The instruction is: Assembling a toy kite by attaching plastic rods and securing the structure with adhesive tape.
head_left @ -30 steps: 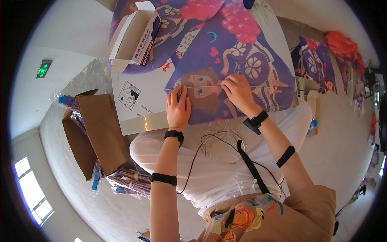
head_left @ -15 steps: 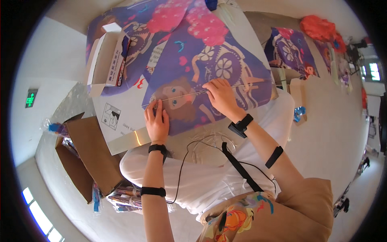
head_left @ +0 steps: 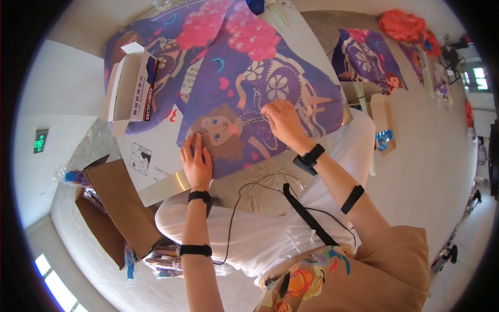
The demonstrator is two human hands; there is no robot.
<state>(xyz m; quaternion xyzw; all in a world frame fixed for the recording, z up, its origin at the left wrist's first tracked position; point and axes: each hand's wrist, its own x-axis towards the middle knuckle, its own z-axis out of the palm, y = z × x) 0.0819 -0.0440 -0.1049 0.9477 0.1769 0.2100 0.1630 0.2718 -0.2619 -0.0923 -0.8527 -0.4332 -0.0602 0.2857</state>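
At twelve o'clock from the middle of the view, a purple printed sheet lies on a white board in front of the seated person, a thin rod running across it. At nine o'clock, the left hand rests at the sheet's near-left corner, its fingers slightly spread, the foremost touching down beside the rod's end. Around half past one, the right hand is over the rod farther along, its fingers bent and close together; whether they pinch the rod, I cannot tell.

An open narrow box sits at ten o'clock on another purple sheet, and a larger brown box stands open at eight o'clock. At two o'clock are more printed sheets and, past them, a red bag.
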